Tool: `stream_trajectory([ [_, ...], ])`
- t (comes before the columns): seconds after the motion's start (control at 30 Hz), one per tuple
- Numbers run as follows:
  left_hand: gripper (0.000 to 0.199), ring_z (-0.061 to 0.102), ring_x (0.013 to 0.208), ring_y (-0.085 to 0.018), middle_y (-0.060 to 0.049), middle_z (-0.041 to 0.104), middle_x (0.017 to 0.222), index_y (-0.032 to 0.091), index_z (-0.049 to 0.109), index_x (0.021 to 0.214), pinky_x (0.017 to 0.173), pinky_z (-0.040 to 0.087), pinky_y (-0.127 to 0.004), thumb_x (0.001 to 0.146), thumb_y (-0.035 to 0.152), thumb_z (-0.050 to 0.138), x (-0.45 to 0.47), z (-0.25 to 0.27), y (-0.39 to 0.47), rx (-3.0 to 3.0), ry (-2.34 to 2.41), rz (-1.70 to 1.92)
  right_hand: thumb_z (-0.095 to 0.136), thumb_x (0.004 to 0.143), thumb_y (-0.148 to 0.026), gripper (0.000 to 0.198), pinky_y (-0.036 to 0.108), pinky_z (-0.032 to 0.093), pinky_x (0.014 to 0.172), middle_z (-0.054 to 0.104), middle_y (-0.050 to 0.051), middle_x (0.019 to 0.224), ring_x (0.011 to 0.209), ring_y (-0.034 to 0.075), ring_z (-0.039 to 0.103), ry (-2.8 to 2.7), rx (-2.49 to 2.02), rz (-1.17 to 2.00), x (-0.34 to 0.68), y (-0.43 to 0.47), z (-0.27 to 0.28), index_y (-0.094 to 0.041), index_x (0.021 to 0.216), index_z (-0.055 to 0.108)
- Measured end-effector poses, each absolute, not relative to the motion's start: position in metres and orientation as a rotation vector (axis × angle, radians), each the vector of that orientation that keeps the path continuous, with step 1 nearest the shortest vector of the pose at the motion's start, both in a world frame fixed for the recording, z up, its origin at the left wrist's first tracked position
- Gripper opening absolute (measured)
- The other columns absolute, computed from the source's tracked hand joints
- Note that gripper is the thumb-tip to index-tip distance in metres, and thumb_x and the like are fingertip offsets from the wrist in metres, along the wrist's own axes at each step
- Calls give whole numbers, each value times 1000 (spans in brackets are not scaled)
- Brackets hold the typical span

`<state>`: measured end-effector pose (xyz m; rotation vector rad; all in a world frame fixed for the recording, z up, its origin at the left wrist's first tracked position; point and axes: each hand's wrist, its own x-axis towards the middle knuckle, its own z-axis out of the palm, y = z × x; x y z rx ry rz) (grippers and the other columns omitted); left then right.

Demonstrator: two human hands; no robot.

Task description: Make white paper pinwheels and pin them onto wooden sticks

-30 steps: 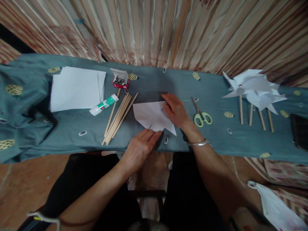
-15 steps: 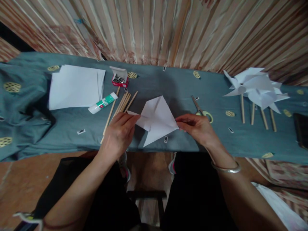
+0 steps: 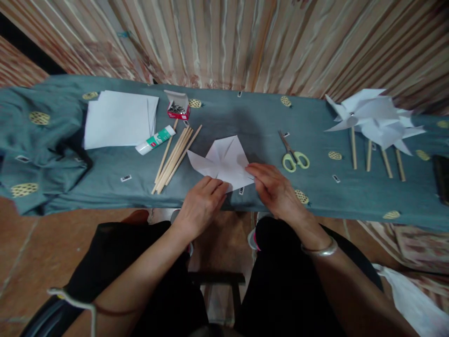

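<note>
A white paper square [image 3: 226, 161] with slits cut toward its middle lies near the front edge of the cloth-covered table. Its left corner stands up from the surface. My left hand [image 3: 203, 203] grips the paper's front edge, fingers closed and pressed together. On the right side, my right hand [image 3: 271, 187] pinches the paper's corner between thumb and fingers. Green-handled scissors [image 3: 294, 157] rest beyond my right hand. Several wooden sticks [image 3: 177, 157] lie to the left of the paper.
A glue tube [image 3: 155, 140] lies beside a stack of white paper [image 3: 121, 120]. Behind it stands an open red box [image 3: 178, 111] of small metal pins. Paper pinwheels [image 3: 372, 114] on sticks lie at the right, near a dark object [image 3: 441, 178] at the table's edge.
My left hand has moved right and toward me, from the paper's left corner to its front edge. The right hand has shifted slightly left. More of the sticks and scissors shows.
</note>
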<state>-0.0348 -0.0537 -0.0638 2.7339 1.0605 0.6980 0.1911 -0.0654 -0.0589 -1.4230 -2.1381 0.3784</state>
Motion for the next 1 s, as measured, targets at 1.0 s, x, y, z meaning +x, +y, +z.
stream_trajectory([
  [1.0,30,63,87,-21,-11,69,97,7,50,123,77,58,-36,94,13,51,-48,-60,-60,2642,1016,751,65,86,-22,8,43,51,97,70,7,116,111,22,63,-1917,-1375,697,161,-50,-54,-24,92,70],
])
